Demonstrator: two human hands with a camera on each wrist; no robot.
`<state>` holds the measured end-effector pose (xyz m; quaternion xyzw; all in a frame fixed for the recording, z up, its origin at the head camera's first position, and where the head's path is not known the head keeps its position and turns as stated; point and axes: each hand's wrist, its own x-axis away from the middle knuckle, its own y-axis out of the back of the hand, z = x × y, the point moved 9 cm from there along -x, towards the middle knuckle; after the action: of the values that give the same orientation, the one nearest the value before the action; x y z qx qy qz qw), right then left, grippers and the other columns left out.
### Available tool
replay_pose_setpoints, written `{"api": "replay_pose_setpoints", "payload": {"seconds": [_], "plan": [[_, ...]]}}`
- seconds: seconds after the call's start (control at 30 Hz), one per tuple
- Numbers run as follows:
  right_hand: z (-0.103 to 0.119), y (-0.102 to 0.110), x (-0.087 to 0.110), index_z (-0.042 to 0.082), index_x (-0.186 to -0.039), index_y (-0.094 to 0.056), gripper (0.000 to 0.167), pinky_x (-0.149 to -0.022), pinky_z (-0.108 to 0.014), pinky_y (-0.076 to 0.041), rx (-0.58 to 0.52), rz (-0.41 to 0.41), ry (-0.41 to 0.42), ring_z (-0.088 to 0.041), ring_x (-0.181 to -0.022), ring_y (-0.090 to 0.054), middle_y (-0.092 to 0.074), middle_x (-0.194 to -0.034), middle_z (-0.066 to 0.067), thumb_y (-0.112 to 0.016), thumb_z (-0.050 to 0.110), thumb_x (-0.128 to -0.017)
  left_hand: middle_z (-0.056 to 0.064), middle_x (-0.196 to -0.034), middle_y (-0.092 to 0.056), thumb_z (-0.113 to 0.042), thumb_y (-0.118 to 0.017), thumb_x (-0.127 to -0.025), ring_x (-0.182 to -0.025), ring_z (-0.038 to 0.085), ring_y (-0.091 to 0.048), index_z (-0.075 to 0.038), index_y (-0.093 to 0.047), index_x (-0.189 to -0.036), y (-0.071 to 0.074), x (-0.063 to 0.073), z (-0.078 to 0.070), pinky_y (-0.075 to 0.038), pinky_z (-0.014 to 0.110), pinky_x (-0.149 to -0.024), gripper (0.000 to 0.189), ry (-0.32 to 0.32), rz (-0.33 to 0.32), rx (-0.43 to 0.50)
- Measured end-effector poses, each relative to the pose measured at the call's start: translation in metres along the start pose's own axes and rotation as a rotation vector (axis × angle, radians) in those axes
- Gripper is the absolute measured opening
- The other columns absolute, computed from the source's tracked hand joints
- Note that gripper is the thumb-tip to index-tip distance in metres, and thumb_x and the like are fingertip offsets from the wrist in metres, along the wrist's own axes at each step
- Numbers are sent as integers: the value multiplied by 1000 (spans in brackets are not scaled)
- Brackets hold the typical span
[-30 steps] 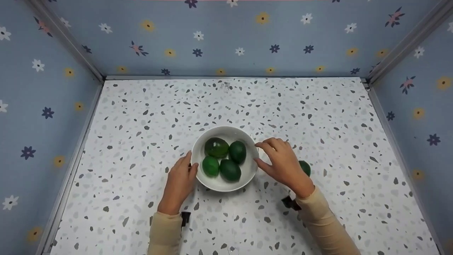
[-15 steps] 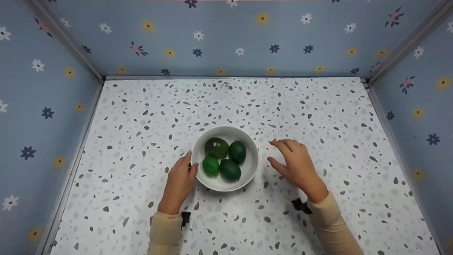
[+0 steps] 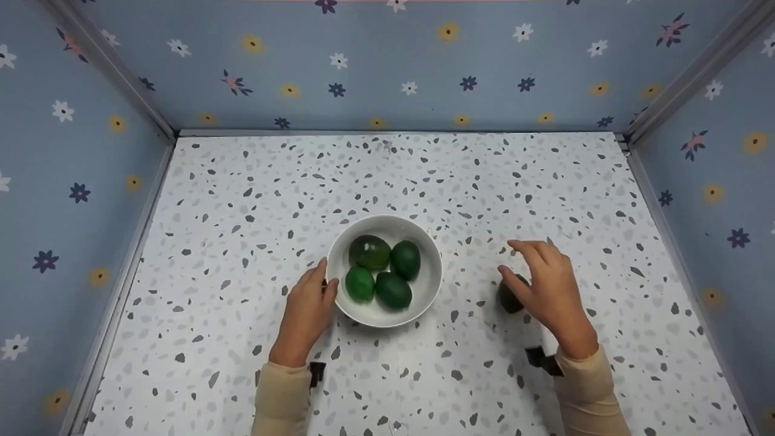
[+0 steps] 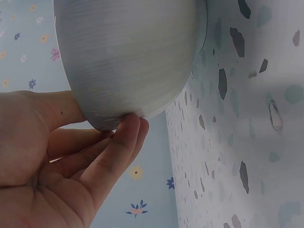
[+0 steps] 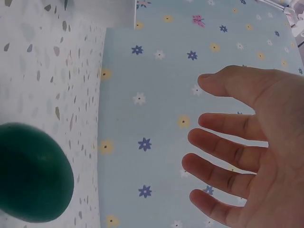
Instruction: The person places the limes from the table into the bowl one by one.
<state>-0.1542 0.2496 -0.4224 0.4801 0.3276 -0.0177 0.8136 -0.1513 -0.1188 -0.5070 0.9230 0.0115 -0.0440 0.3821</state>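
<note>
Green avocado (image 3: 508,298) on table, apparently clear under right hand (image 3: 548,284); fingers (image 5: 223,152) spread, holding nothing.

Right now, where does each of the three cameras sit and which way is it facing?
Head: above, looking down at the white bowl with four green fruits; both hands and sleeves show.
Left wrist: low beside the bowl's outer wall; left hand touches it.
Right wrist: low, facing the floral wall; open right hand apart from the loose green fruit.
Shared: head and right wrist both show that fruit and the right hand.
</note>
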Motion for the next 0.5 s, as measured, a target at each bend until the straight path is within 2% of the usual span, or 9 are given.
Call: {"api": "replay_pose_setpoints", "payload": {"seconds": [0.2, 0.5], "plan": [[-3, 5, 15, 3, -119, -70, 44, -71, -52, -45, 14, -20, -57, -34, -87, -62, -67, -101, -13, -86, 7, -78, 25, -122, -61, -12, -60, -101, -104, 36, -63, 11, -47, -142, 1, 1, -2, -52, 49, -90, 49, -17, -5, 12], [-5, 2, 41, 1, -118, -69, 44, -65, -48, -46, 45, -29, -126, -31, -83, -62, -67, -99, -13, -86, 10, -79, 27, -126, -60, -13, -60, -101, -109, 38, -61, 11, -46, -143, 0, 0, -2, -50, 50, -95, 50, -11, -1, 18]]}}
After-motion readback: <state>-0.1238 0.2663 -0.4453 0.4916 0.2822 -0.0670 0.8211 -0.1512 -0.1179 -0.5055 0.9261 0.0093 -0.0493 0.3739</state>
